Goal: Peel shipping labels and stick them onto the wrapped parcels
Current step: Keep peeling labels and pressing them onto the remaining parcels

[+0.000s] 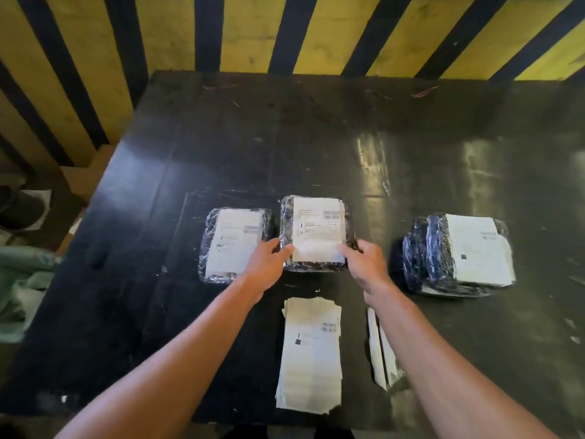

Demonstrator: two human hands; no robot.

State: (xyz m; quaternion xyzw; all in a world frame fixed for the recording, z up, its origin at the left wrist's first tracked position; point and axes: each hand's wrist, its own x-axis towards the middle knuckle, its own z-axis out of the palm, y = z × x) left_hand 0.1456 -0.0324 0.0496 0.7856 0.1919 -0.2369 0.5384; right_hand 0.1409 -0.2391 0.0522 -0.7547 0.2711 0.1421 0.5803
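centre parcel: dark, film-wrapped, flat at frame centre, white label stuck on top | left parcel: labelled, just beside it | right parcels: stacked, top one labelled, centre right | label stack: loose white sheets, lower centre | backing strips: just right of the stack

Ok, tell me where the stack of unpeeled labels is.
The label stack lies on the black table nearest the person, between both forearms, just below the middle parcel.
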